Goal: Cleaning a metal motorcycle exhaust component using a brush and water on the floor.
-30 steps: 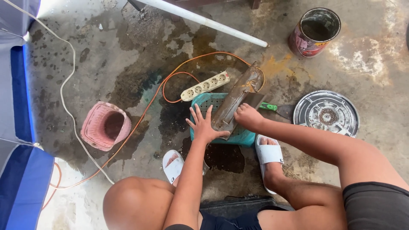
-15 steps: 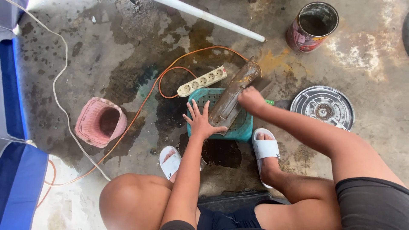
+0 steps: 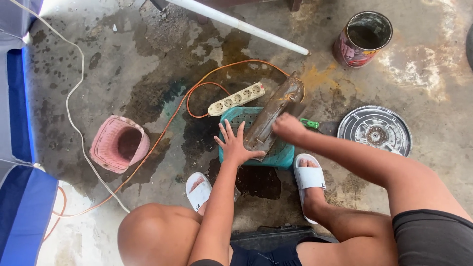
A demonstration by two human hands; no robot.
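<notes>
Since half a second earlier, your right hand [image 3: 288, 128] had slid nearer along the rusty metal plate [image 3: 274, 116], fist closed, though what it gripped I could not tell; a green-handled scraper [image 3: 315, 124] lay just beside it. Your left hand [image 3: 235, 144] stayed flat, fingers spread, pinning the plate's near end onto the teal basket [image 3: 281, 156]. You did well to keep that palm pressing hard so the plate would not skid while you rubbed. Around you the concrete floor [image 3: 148, 64] was wet and stained; a power strip [image 3: 236, 99] on an orange cord [image 3: 162, 135] lay touching the basket's far-left corner, a pink basket [image 3: 119, 144] sat left, a paint can [image 3: 363, 38] far right
</notes>
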